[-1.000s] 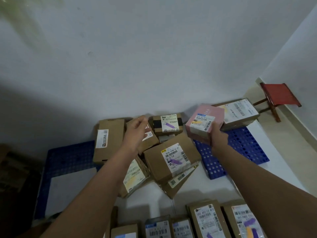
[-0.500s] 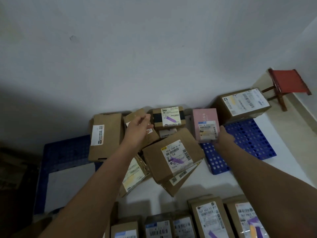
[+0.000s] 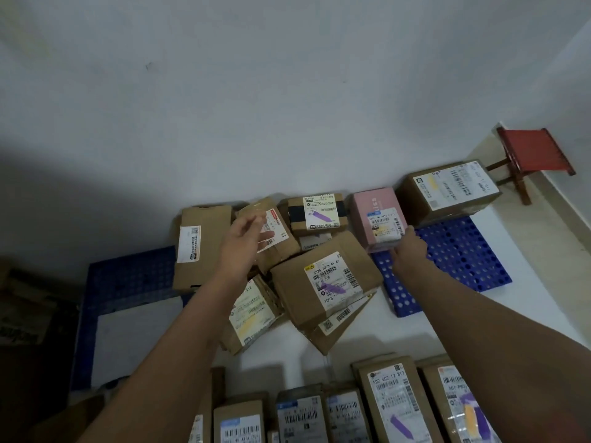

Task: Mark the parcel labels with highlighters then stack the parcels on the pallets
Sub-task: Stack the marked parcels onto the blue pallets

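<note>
We set a small pink cardboard parcel (image 3: 377, 217) against the white wall at about one o'clock in the heap, its white label carrying a yellow highlighter mark and facing up. Our right hand (image 3: 407, 251) touches its near right corner; whether the fingers pinch the box or merely press it we cannot tell, since the hand hides them. Our left hand (image 3: 243, 247) hovers open, fingers relaxed, over a tilted brown cardboard parcel with a red-edged label (image 3: 281, 247) at eleven o'clock.

The pink parcel sits on the far edge of the perforated blue plastic pallet (image 3: 454, 266), between a brown parcel banded with black tape (image 3: 316, 214) and a large brown carton (image 3: 447, 190) at two o'clock. To finish well, we judge, we should nudge it square to the wall and flat on the grid before letting go, label up. The leaning brown parcel with a purple mark (image 3: 326, 282) at centre looks unsteady, so we keep our wrists clear. More labelled parcels wait in a row (image 3: 393, 401) at six o'clock.
</note>
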The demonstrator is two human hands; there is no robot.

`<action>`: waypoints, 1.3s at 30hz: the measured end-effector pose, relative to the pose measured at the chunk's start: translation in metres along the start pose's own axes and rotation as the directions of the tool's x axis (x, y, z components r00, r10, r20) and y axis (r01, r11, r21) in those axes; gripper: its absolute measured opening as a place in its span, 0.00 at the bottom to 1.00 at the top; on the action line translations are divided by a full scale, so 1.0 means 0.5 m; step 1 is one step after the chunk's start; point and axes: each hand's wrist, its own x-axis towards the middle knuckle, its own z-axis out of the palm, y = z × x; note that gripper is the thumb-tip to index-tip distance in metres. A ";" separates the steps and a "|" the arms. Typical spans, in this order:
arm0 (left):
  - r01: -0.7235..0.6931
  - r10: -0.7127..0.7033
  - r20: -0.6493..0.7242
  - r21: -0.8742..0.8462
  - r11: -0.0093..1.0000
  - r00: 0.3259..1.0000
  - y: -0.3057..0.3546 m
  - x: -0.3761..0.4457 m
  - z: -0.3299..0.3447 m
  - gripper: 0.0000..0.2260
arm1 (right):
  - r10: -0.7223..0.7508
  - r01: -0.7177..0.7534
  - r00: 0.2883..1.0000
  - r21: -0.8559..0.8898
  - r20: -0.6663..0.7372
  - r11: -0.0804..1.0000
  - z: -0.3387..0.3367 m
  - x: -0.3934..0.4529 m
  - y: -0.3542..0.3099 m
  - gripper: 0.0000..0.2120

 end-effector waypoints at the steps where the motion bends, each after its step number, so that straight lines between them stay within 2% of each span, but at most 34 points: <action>1: -0.010 0.010 -0.048 -0.007 1.000 0.999 0.001 -0.008 -0.016 0.09 | 0.020 -0.018 1.000 0.074 -0.021 0.997 0.001 -0.017 -0.008 0.19; 3: -0.036 0.027 -0.169 -0.049 0.998 0.985 0.002 -0.023 -0.058 0.08 | 0.035 -0.027 0.999 0.226 -0.030 0.974 0.009 -0.045 -0.022 0.18; 4: -0.055 0.040 -0.236 -0.054 0.997 0.971 0.000 -0.029 -0.084 0.08 | 0.015 -0.007 0.999 0.241 -0.035 0.970 0.013 -0.063 -0.036 0.18; 7: -0.088 0.059 -0.397 -0.056 0.995 0.916 -0.025 -0.029 -0.161 0.10 | -0.120 0.121 0.993 0.130 -0.013 0.984 0.038 -0.115 -0.074 0.20; 9: -0.033 0.000 -0.436 -0.068 0.997 0.900 -0.049 -0.026 -0.203 0.07 | -0.191 0.190 0.981 0.041 0.041 0.981 0.059 -0.151 -0.091 0.20; 11: 0.096 -0.096 -0.418 -0.021 0.995 0.903 -0.075 -0.021 -0.233 0.13 | -0.190 0.188 0.981 0.046 0.045 0.981 0.085 -0.192 -0.100 0.18; 13: 0.233 -0.229 -0.350 -0.030 0.972 0.908 -0.098 -0.021 -0.251 0.25 | -0.253 0.253 0.957 0.016 0.144 0.967 0.112 -0.248 -0.097 0.12; 14: 0.288 -0.289 -0.302 -0.049 0.956 0.908 -0.108 -0.021 -0.255 0.30 | -0.235 0.232 0.957 0.037 0.167 0.972 0.125 -0.268 -0.091 0.11; 17: 0.394 -0.401 -0.165 -0.071 0.916 0.901 -0.131 -0.018 -0.263 0.39 | -0.256 0.240 0.921 0.091 0.294 0.967 0.160 -0.326 -0.069 0.18; 19: 0.407 -0.414 -0.128 -0.077 0.910 0.901 -0.136 -0.015 -0.268 0.35 | -0.226 0.215 0.929 0.069 0.294 0.974 0.182 -0.360 -0.052 0.14; 21: 0.379 -0.389 -0.122 -0.097 0.920 0.913 -0.123 -0.025 -0.272 0.23 | -0.200 0.177 0.926 0.098 0.319 0.979 0.204 -0.385 -0.029 0.10; 23: 0.379 -0.388 -0.093 -0.104 0.920 0.917 -0.114 -0.032 -0.275 0.16 | -0.203 0.180 0.911 0.096 0.360 0.979 0.223 -0.406 -0.009 0.11; 29: 0.454 -0.454 0.036 -0.148 0.879 0.890 -0.098 -0.049 -0.270 0.21 | -0.151 0.156 0.882 0.024 0.446 0.987 0.241 -0.452 0.020 0.09; 33: 0.473 -0.475 0.069 -0.292 0.831 0.877 -0.115 -0.028 -0.269 0.21 | -0.135 0.132 0.852 0.042 0.505 0.990 0.238 -0.468 0.025 0.06; 36: 0.404 -0.432 0.021 -0.397 0.824 0.902 -0.127 -0.019 -0.270 0.22 | -0.109 0.142 0.844 -0.021 0.525 0.990 0.240 -0.469 0.033 0.05; 39: 0.359 -0.403 -0.036 -0.389 0.848 0.914 -0.134 -0.027 -0.273 0.22 | -0.057 0.150 0.835 -0.128 0.547 0.980 0.247 -0.473 0.042 0.14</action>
